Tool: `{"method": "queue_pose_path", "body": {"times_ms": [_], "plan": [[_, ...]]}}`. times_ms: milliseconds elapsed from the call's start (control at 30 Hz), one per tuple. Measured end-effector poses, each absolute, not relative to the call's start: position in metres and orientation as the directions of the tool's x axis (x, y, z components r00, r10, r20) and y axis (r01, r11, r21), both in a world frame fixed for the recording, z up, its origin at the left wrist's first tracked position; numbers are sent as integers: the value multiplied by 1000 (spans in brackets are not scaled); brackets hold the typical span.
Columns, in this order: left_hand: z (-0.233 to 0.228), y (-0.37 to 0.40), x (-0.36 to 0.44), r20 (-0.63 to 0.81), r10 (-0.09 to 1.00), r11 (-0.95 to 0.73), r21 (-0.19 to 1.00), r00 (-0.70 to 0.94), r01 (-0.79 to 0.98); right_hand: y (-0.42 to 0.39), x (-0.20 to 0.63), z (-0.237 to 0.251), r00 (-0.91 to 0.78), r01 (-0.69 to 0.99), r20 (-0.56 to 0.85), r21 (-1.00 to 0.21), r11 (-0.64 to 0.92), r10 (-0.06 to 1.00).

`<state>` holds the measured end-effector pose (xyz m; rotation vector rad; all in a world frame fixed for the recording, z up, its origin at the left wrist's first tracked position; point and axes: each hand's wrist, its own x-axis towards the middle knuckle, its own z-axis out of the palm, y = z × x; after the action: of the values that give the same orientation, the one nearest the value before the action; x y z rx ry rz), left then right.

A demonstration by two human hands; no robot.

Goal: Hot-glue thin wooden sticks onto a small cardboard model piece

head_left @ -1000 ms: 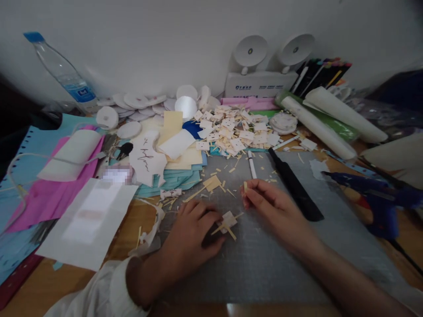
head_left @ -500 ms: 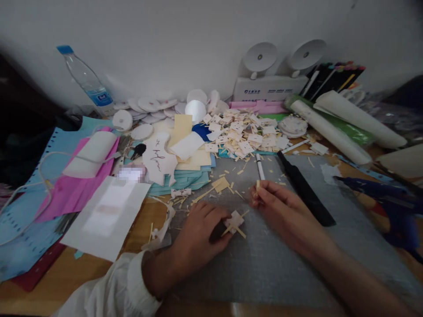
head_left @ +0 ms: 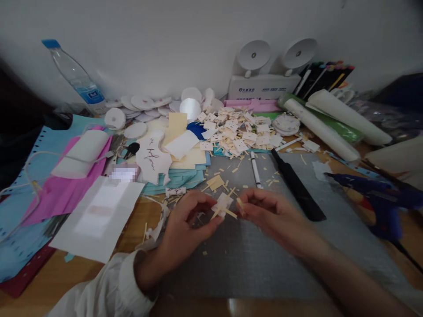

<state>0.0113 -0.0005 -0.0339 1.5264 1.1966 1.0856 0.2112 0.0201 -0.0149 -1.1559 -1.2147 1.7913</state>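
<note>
Between the thumb and fingers of my left hand (head_left: 190, 224) is a small white paper square (head_left: 223, 203) with narrow yellow paper strips sticking out from its edges. Just right of it, my right hand (head_left: 269, 211) pinches a short yellow strip (head_left: 240, 203), close to the square; I cannot tell whether they touch. Both hands are above a grey cutting mat (head_left: 251, 259). A yellow paper piece (head_left: 215, 182) and loose strip scraps lie beyond the left fingers. A white pen (head_left: 255, 169) rests past the right hand.
A heap of similar small paper figures (head_left: 231, 132) lies at the back. To the right are a long black tool (head_left: 297, 185) and a blue glue gun (head_left: 373, 193). White discs (head_left: 142, 102) and a water bottle (head_left: 74, 75) stand back left. Paper sheets (head_left: 95, 220) cover the left.
My left hand has lifted the paper square off the mat. My right hand has brought the yellow strip left and down toward it. The view has shifted slightly.
</note>
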Motion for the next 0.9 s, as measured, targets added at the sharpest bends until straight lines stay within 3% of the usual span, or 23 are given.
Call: {"method": "queue_pose_path", "body": {"times_ms": [333,900], "plan": [[-31,0,9,248,951,-293,916,186,275,25,209,-13,-422,113,-288,-957,-266,859],[-34,-2,9,312,927,-368,862,209,348,26,209,-20,-411,122,-329,-944,-306,850]]}}
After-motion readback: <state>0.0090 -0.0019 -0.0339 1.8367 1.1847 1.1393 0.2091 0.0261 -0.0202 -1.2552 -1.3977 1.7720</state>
